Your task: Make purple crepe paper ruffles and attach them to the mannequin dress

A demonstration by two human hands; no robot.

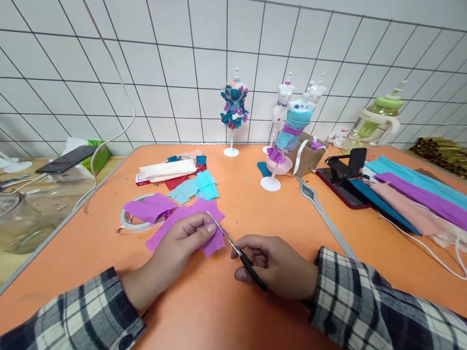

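Between the thumb and fingers of my left hand [189, 234] is pinched a piece of purple crepe paper [214, 246]. My right hand [278, 265] grips scissors [242, 256] by their black handles. Their metal blades point up and left, with the tips close to my left thumb and over the paper's edge. Whether the blades are parted is hard to see. Another purple piece [149, 207] lies on a white roll of tape [126, 222] beyond my left hand. Light blue paper pieces [195, 187] lie just behind.
Small mannequins on stands, one in a teal dress [235, 108] and one in a blue dress [297, 124], stand by the tiled wall. Crepe strips [432, 198] and a phone [346, 191] lie at right on the orange table [183, 336]. A bottle [372, 124] stands behind.
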